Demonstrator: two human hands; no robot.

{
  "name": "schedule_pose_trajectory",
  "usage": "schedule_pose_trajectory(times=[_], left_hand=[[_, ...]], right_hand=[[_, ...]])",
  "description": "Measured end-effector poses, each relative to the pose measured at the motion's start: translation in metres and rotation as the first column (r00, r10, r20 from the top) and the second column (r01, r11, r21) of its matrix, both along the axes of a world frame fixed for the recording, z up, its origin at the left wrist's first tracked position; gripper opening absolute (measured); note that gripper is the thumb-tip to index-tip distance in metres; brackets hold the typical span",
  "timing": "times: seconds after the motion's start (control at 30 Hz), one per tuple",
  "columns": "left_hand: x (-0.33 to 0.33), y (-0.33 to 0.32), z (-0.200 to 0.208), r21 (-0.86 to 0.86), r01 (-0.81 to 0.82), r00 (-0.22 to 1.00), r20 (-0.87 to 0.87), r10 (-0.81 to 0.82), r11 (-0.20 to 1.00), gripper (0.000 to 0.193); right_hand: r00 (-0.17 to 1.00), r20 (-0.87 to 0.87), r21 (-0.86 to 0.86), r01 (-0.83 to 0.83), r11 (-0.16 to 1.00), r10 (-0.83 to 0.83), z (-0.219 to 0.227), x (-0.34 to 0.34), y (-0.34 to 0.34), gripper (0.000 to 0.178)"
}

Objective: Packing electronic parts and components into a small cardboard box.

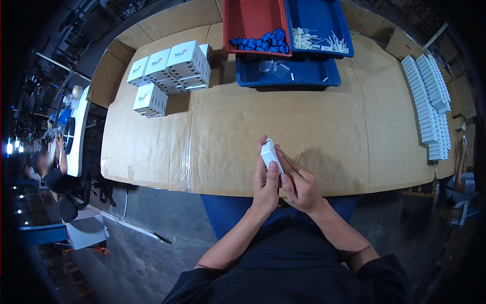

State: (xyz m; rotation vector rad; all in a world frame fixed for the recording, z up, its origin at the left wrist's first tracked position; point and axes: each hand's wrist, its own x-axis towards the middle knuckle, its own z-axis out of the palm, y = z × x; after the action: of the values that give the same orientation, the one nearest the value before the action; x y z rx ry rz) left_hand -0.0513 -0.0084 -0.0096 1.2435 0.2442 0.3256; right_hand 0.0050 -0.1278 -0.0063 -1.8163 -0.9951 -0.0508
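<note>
Close to the table's near edge, a small white box (272, 156) is held up, tilted, in front of my body. My left hand (264, 190) grips it from the left, with the thumb lying across its lower face. On the other side, the fingers of my right hand (304, 188) are bent against its edge, and that thumb is near its lower end. The palms and parts of the fingers hide the underside of the box.
White boxes (151, 99) are stacked at left. A red tray (258, 17) of blue plastic pieces and a blue tray (318, 14) of white pieces stand over another blue tray (283, 81). White stacks (428, 99) line the right. People sit at both sides.
</note>
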Motion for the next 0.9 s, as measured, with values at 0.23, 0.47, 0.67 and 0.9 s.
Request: schedule_pose_trajectory(times=[0.23, 0.47, 0.67, 0.9], left_hand=[[-0.005, 0.0, -0.002, -0.033, 0.035, 0.996, 0.087, -0.032, 0.999, 0.077], [-0.008, -0.002, -0.002, -0.026, 0.07, 0.987, 0.145, -0.066, 0.997, 0.078], [-0.003, 0.005, 0.005, 0.007, 0.062, 0.991, 0.122, -0.062, 0.998, 0.081], [0.002, 0.01, 0.002, 0.305, 0.102, 0.985, 0.103, -0.139, 0.947, 0.097]], right_hand=[[0.999, 0.043, 0.05, 0.003, 0.999, -0.005, 0.013, -0.002, 0.0, 0.045], [1.0, -0.013, 0.123, 0.019, 0.992, -0.017, 0.008, -0.009, -0.002, 0.045], [0.982, -0.185, 0.209, 0.016, 0.978, 0.023, 0.019, -0.006, -0.003, 0.044], [0.415, -0.899, 0.234, 0.178, 0.956, 0.142, 0.03, 0.004, -0.012, 0.056]])
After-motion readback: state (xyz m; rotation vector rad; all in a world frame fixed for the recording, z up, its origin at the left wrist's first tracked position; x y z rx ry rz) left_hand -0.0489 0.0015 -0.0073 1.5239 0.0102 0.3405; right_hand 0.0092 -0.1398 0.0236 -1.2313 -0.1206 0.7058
